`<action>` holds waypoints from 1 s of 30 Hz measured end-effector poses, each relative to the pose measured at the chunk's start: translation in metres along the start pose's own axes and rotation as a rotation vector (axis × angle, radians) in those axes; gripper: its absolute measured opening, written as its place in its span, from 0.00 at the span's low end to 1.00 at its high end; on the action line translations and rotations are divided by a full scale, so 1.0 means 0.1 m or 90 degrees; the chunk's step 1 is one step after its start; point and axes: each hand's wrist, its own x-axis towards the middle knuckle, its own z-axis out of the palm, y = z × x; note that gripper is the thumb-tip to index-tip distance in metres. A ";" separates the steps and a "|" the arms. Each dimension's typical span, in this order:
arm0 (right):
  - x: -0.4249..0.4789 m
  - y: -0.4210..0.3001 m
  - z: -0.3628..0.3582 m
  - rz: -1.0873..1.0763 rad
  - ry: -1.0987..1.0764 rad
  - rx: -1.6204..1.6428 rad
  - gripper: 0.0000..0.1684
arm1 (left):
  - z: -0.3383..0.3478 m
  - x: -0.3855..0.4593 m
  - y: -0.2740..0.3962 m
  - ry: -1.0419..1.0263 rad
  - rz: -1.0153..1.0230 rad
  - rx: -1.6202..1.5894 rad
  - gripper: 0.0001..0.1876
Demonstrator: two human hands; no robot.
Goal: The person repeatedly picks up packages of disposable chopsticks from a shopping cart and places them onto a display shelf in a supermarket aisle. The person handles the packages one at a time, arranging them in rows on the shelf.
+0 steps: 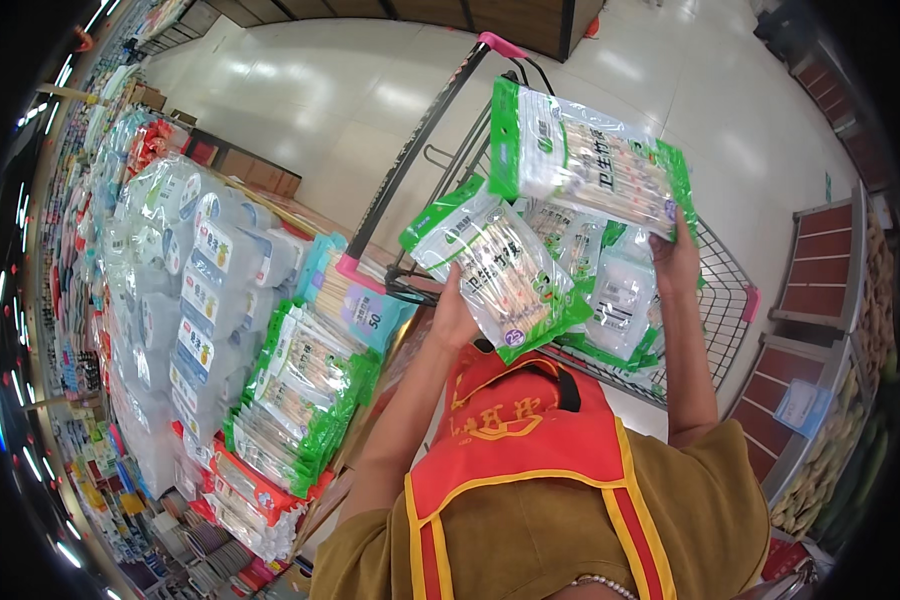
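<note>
My left hand point(454, 311) grips the lower-left side of a green-and-clear plastic packet of bamboo chopsticks point(499, 274), thumb on its front. In my right hand point(675, 259) is a second packet of the same kind point(600, 161), held by its lower-right corner, farther out and higher. Both packets bear printed writing and are tilted over a wire shopping cart point(727, 300). Inside the cart lie more green-edged chopstick packets point(559, 229) and a clear-wrapped pack with a barcode point(621, 304). The held packets partly hide the cart's contents.
At left, a display holds a pile of similar chopstick packets point(292, 397), a blue chopstick packet point(356, 300), red-edged packs point(247, 495) and stacked clear plastic-wrapped goods point(202, 315). The cart's handle point(420, 142) slants beside it. Produce stands point(784, 397) line the right.
</note>
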 end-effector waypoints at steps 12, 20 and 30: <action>-1.20 1.24 0.29 -0.055 -0.179 -0.402 0.20 | -0.19 0.26 -0.19 0.018 0.142 0.027 0.52; -1.24 1.12 0.14 0.022 -0.474 -0.515 0.14 | -0.28 0.17 -0.06 0.096 0.109 -0.033 0.24; 0.23 1.79 -2.78 -0.140 0.223 -1.075 0.39 | -0.28 0.04 0.15 0.211 0.089 0.238 0.31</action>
